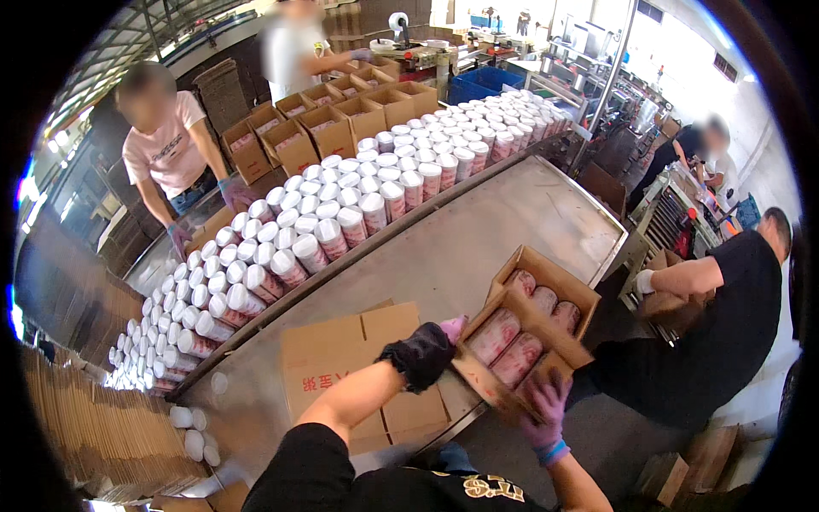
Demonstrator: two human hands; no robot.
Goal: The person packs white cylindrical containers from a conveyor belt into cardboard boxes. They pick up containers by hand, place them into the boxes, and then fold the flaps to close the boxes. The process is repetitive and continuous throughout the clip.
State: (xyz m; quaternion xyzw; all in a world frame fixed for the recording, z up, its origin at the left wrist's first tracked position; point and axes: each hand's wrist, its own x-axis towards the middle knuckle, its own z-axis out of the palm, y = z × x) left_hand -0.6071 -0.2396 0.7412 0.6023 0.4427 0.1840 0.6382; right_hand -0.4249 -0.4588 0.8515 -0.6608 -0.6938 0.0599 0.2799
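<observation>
Steel surface [512, 222] stretches ahead, canisters [341, 222] massed behind; my left hand [424, 352] and right hand [546, 408] (both gloved) have fingers clamped on a carton [531, 328] of canisters.

Steel table [503, 230]: canisters [341, 222], flat cartons [341, 350].

Carton [546, 273]: plain brown corrugated cardboard, matt, rough at cut edges. Cans [505, 334] inside: glossy pink printed wrap, smooth. Table [478, 230]: brushed sheet metal, dull sheen, scuffed. Flattened box [341, 350]: matt brown cardboard. Left hand [422, 354]: black knitted cloth glove, coarse. Right hand [546, 414]: purple glove, thin, smooth.
</observation>
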